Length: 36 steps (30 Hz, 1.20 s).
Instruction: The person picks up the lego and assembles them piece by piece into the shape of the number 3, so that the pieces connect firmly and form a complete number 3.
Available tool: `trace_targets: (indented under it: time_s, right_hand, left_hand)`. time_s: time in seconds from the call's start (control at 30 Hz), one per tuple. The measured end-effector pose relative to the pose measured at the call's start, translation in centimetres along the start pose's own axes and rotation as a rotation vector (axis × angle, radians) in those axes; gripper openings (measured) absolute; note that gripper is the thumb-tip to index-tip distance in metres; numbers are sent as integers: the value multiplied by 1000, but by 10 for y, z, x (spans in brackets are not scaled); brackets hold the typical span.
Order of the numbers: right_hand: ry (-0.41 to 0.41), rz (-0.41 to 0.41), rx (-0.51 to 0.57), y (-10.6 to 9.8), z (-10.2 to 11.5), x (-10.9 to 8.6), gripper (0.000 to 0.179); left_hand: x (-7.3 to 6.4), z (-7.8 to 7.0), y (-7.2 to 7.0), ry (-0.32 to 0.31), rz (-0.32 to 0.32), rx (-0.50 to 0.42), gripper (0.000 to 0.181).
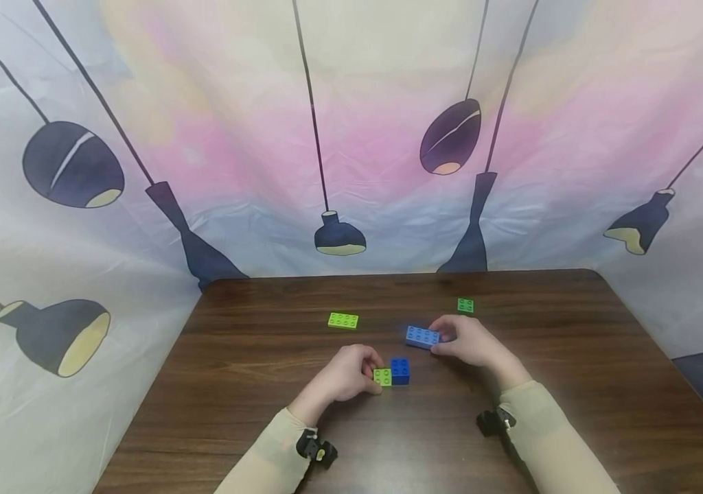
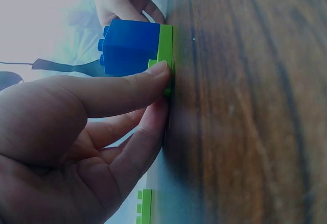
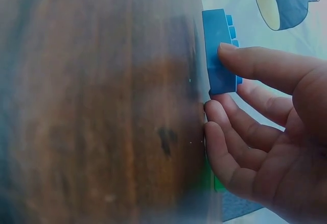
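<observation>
My left hand [image 1: 347, 374] pinches the near end of a thin lime toy brick [image 1: 382, 377] lying on the table. A dark blue block [image 1: 399, 370], taller and with studs on top, sits on the other end of that lime brick; the left wrist view shows the blue block [image 2: 132, 48] standing on it. Farther back and to the right, my right hand [image 1: 471, 341] grips one end of a light blue studded brick [image 1: 422, 336] between thumb and fingers. In the right wrist view the thumb presses the side of this light blue brick [image 3: 218, 73], which is at the tabletop.
Behind the left hand lies a flat lime brick [image 1: 342, 320] with two rows of studs. A small green brick [image 1: 465, 304] sits beyond the right hand. The brown wooden table [image 1: 234, 412] ends at a cloth backdrop [image 1: 252, 137] printed with lamps.
</observation>
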State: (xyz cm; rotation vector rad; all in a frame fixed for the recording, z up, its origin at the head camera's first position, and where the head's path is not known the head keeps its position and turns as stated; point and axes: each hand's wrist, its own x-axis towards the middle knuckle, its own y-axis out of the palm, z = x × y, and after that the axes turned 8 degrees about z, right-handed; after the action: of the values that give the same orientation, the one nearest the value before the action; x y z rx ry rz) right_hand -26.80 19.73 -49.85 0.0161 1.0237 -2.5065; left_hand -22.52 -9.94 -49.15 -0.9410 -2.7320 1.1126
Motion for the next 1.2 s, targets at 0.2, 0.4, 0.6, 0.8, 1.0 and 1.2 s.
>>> trace_targets:
  time_s: [0.2,0.4,0.6,0.8,1.0,1.2]
  right_hand:
    - [-2,-1,6,-2,0,0,29]
    - [-29,12,-1,-2,1,0,29]
    - [-44,24,10,-1,2,-2,29]
    - [-33,24,19,-1,2,-6,30]
    - [-22,31,9,-3,3,-5,31]
    - [-31,25,16,-6,5,-4,29]
  left_hand:
    - [0,1,-1,-8,-4,-15,37]
    - [0,3,-1,-11,-3,-28,37]
    - [0,2,0,-10,-1,-16,35]
    - [2,3,2,-7,4,-8,34]
    - [2,4,2,-7,0,-11,34]
    - [2,4,1,-2,-6,-10,34]
